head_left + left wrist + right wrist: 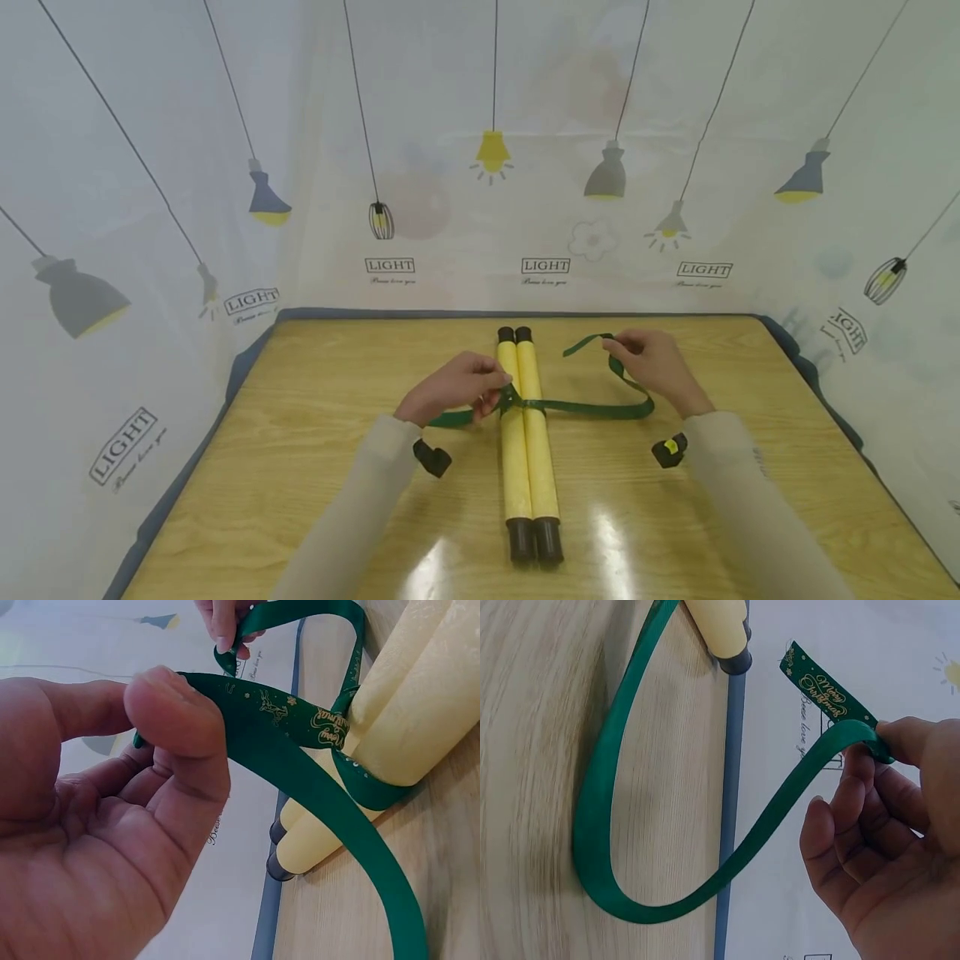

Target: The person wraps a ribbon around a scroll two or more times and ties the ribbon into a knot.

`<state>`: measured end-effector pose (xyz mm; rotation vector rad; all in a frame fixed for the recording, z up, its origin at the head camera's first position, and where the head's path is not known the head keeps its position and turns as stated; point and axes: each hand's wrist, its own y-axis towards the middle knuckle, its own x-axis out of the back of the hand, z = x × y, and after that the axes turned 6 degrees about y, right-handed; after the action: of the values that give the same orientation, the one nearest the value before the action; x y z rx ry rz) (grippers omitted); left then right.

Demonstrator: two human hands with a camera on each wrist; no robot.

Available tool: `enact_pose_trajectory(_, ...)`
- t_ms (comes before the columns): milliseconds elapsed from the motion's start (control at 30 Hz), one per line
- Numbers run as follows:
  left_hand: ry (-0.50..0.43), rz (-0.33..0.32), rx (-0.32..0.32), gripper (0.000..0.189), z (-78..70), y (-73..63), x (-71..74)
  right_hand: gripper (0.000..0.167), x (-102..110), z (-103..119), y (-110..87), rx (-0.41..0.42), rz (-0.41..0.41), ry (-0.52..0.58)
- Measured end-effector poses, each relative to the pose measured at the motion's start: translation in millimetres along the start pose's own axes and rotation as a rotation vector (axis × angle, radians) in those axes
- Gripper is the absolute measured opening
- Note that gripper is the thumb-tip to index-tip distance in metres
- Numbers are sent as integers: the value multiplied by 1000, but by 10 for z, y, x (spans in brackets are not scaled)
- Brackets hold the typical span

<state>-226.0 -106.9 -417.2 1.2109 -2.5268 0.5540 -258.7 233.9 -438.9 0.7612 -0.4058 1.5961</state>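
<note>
Two pale yellow rolls (516, 467) with dark end caps lie side by side on the table. Around their middle passes a green ribbon (592, 409) printed with gold "Merry Christmas" lettering. My left hand (457, 387) pinches a fold of that ribbon between thumb and forefinger, just over the left roll; a tail of it hangs down in the left wrist view. To the right of the rolls, my right hand (652, 365) pinches the ribbon near its other end, raised off the table. Between the right hand and the rolls, the ribbon sags in a loose loop (592, 825).
The wooden table (315, 500) has a dark blue edge along its back and sides. White curtains (450, 83) printed with hanging lamps and "LIGHT" labels surround it. Black wrist-worn devices (670, 450) sit by both sleeves.
</note>
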Motion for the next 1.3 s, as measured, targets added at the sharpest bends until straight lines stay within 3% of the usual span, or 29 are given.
enact_pose_trajectory(467, -45, -13, -8, 30, -31, 57, 18, 39, -259, 160, 151, -4, 49, 45)
enact_pose_trajectory(767, -55, -14, 4, 28, -38, 81, 4, 32, -445, 267, 227, 50, 58, 106)
enact_pose_trajectory(1300, -62, 6, -15, 36, -18, 68, 5, 39, -856, 445, 459, 4, 146, 132)
